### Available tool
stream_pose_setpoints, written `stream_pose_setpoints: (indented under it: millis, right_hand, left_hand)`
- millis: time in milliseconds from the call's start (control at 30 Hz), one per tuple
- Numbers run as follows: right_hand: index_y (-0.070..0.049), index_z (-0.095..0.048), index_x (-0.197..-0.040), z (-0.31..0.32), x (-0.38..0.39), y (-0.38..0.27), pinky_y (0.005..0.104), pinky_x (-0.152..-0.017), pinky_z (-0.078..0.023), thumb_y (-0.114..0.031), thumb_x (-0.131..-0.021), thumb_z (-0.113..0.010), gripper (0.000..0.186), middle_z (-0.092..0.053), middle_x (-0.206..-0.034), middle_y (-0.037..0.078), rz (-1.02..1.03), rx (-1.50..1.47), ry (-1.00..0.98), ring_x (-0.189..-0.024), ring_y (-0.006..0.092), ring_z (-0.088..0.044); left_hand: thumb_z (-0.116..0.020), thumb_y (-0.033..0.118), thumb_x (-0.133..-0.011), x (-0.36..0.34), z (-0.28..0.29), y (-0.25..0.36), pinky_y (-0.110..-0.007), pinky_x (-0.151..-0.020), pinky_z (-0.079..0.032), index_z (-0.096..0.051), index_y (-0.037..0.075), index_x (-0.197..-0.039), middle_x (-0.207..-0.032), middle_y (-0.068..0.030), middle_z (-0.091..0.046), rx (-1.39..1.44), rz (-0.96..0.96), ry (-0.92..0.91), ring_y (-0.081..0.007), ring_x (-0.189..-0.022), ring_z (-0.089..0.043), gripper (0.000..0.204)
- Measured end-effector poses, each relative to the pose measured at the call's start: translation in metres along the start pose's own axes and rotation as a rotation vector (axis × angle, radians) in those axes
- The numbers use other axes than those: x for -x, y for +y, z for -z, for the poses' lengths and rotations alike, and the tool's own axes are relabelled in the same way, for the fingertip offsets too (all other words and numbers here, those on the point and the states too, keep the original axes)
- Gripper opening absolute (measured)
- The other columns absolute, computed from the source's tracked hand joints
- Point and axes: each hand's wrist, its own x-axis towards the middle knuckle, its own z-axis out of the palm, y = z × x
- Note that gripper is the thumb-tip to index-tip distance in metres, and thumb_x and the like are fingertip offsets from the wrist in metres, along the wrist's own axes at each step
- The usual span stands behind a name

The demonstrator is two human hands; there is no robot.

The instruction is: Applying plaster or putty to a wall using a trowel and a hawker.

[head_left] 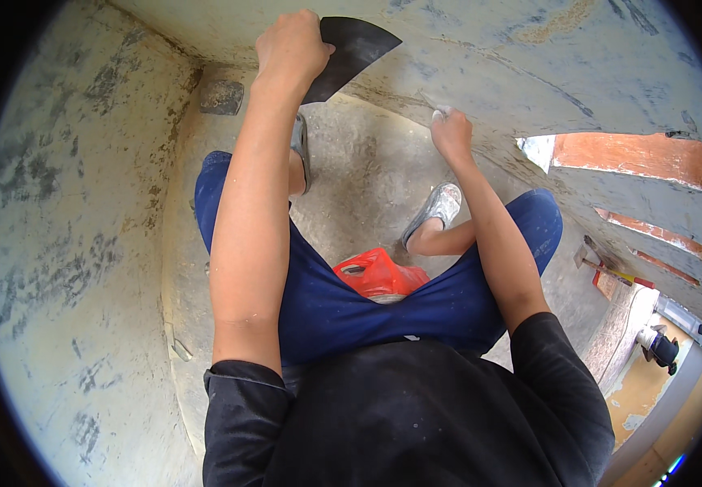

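Observation:
My left hand (290,49) is raised at the top and closed on the edge of a black, fan-shaped flat sheet (355,57) with a pale smudge. The sheet is close to the smudged pale wall (481,73) in front of me; I cannot tell whether it touches. Lower and to the right, my right hand (454,136) is closed near the foot of that wall. A small whitish thing shows at its fingers, too little of it to name.
A red plastic bag (379,274) sits between my legs on the dusty floor (351,170). Another smudged wall (75,235) rises at my left. Slots at right show orange brick (627,157). A tool with a red and yellow handle (635,281) and a black-and-white object (658,347) are farther right.

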Motion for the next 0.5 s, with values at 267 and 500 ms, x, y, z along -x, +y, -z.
stream_pose_setpoints:
  millis: [267,500]
  right_hand:
    - [0.006,-0.068,-0.087,0.014,-0.002,0.026,0.0532,-0.082,-0.051,-0.013,-0.086,-0.059,0.021,-0.067,-0.090,0.031,0.250,0.218,-0.168,-0.089,0.0492,-0.065]
    - [0.006,-0.068,-0.091,0.028,0.004,-0.003,0.0543,-0.078,-0.052,-0.005,-0.080,-0.059,0.018,-0.067,-0.086,0.030,0.227,0.273,-0.122,-0.085,0.0481,-0.066]
  left_hand:
    - [-0.080,0.031,-0.079,-0.002,0.001,0.001,-0.047,-0.079,-0.055,-0.071,-0.001,-0.093,-0.092,-0.0220,-0.071,-0.009,0.003,-0.033,-0.0391,-0.090,-0.069,0.036]
    - [-0.080,0.031,-0.078,0.002,-0.002,-0.004,-0.046,-0.079,-0.054,-0.071,-0.001,-0.093,-0.091,-0.0211,-0.072,-0.008,0.025,-0.046,-0.0385,-0.090,-0.069,0.036]
